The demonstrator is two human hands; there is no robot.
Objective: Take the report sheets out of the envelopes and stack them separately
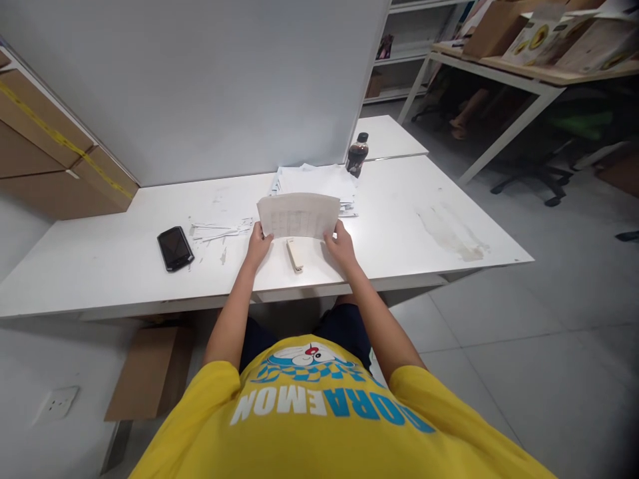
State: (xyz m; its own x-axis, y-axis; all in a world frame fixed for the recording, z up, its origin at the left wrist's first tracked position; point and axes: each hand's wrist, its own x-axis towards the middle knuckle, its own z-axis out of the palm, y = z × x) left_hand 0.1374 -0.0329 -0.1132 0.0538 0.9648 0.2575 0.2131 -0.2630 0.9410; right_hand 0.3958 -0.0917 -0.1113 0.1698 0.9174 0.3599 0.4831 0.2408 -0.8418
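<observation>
Left hand (259,246): grips paper (298,215) at lower left
Right hand (341,246): grips lower right
Paper: already in hand, upright before the pile (317,179)
Stapler (294,255): untouched, on the desk (394,233)

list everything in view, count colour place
Held paper: 1+, whitish, between hands
Stapler: 1, cream, between hands on desk
Paper stack: 1, white, behind held paper
Bottle: 1, dark, right of stack
Handheld device: 1, black, left
Paper strips: several, white, beside device
Desk: 1, white, centre
Panel: 1, grey, behind desk
Socket: 1, white, lower left
Shelves: several, white, top right
Second table: 1, brown-topped, upper right
Cardboard boxes: several, mostly brown, far left, under desk, on second table
Chair: 1+, green, right
Someone's leg: 1+, under second table
Shirt: 1, yellow, bottom
Left hand: 1, paper's left edge
Right hand: 1, paper's right edge
</observation>
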